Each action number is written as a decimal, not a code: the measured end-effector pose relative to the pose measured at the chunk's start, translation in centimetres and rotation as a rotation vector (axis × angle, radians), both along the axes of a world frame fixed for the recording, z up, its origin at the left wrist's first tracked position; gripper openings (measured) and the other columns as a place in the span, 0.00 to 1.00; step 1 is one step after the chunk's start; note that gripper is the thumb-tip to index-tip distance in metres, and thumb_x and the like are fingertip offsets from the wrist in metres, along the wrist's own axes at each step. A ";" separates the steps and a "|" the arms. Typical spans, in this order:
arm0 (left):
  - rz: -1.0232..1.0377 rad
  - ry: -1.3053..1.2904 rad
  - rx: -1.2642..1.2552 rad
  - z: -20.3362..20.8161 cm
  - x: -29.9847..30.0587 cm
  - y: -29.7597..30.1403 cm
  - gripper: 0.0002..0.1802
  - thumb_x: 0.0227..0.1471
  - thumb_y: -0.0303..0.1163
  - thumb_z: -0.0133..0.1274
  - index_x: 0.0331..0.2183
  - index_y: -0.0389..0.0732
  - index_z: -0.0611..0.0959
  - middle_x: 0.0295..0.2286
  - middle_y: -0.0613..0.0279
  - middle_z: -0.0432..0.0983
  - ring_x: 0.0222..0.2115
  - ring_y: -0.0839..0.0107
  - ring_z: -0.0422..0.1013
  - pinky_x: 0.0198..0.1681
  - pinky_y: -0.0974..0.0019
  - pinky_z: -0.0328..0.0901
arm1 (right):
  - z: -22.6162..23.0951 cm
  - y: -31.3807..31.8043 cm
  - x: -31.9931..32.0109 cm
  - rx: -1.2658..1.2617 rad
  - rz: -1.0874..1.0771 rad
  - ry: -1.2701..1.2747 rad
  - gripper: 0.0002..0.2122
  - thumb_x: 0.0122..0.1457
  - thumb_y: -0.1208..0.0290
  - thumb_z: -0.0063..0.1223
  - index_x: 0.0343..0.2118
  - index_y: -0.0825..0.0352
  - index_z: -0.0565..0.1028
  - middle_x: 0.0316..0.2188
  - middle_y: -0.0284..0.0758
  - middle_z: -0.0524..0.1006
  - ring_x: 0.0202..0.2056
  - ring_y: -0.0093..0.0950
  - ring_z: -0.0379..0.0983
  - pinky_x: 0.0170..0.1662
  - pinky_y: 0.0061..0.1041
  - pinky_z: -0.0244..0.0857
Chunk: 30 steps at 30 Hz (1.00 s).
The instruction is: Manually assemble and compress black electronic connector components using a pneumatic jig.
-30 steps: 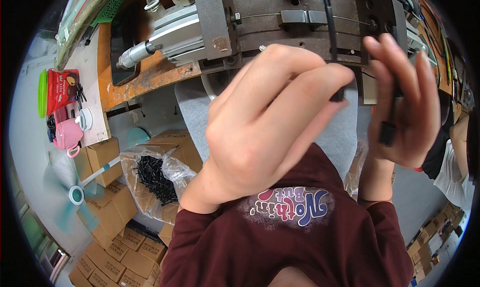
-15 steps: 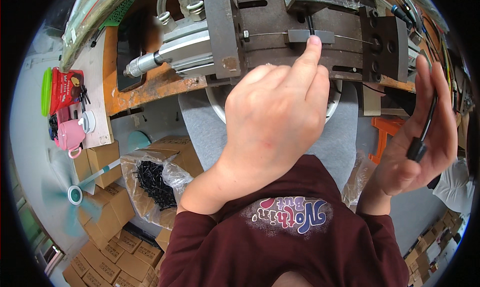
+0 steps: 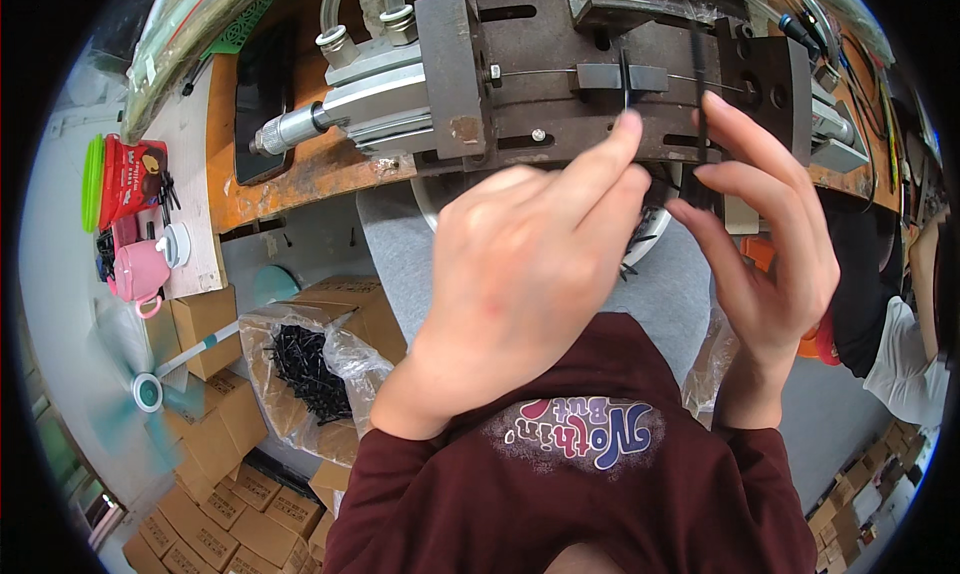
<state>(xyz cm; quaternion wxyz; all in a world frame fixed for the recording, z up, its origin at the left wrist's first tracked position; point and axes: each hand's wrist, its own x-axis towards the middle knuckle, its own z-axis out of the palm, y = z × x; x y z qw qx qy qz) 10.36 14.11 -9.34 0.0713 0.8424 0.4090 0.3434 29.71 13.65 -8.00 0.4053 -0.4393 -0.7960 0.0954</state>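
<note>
My left hand (image 3: 530, 264) reaches over the machine's front edge, index finger stretched out and the other fingers curled; its thumb is hidden. Just beyond that fingertip, a thin black rod (image 3: 625, 72) lies across a small grey metal block (image 3: 598, 77), but whether they touch is unclear. My right hand (image 3: 775, 244) holds another slender black piece (image 3: 700, 124) on end between fingers and thumb, blurred by motion. Thin wire runs from the block to both sides of the dark metal fixture (image 3: 540, 49). A silver cylinder (image 3: 380, 99) is mounted on its left.
Below the machine, a white round container (image 3: 655, 236) with black pieces stands by my lap. At left are an open bag of black pieces (image 3: 312, 374), a turning fan (image 3: 148, 392), cardboard boxes (image 3: 215, 429) and a pink cup (image 3: 140, 269). A phone-like dark slab (image 3: 262, 104) lies on the bench.
My right hand has come inward from the far right, bringing the slender black piece upright beside the block. The left fingertip has drawn back slightly from the rod on the block.
</note>
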 end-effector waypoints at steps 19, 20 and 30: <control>0.123 0.167 -0.560 -9.6 -1.8 -4.7 0.22 0.37 0.27 0.65 0.40 0.41 0.82 0.39 0.63 0.75 0.40 0.59 0.74 0.41 0.60 0.70 | -1.0 1.5 -1.7 0.046 0.011 -0.120 0.14 0.44 0.80 0.67 0.35 0.68 0.78 0.42 0.34 0.80 0.22 0.19 0.71 0.25 0.17 0.62; 0.081 0.119 -0.589 -9.8 -1.5 -5.0 0.21 0.37 0.26 0.65 0.39 0.41 0.83 0.38 0.63 0.75 0.40 0.60 0.74 0.40 0.60 0.70 | -1.3 1.0 -1.3 0.028 -0.018 -0.009 0.13 0.44 0.81 0.67 0.35 0.68 0.78 0.39 0.34 0.80 0.21 0.18 0.69 0.24 0.17 0.60; 0.106 0.011 -0.506 -12.7 -0.7 -6.4 0.08 0.44 0.30 0.63 0.30 0.41 0.84 0.29 0.64 0.73 0.33 0.63 0.73 0.34 0.62 0.69 | -14.2 -5.7 2.2 -0.455 -0.060 -0.280 0.08 0.47 0.77 0.63 0.31 0.66 0.77 0.28 0.34 0.72 0.31 0.36 0.74 0.33 0.33 0.69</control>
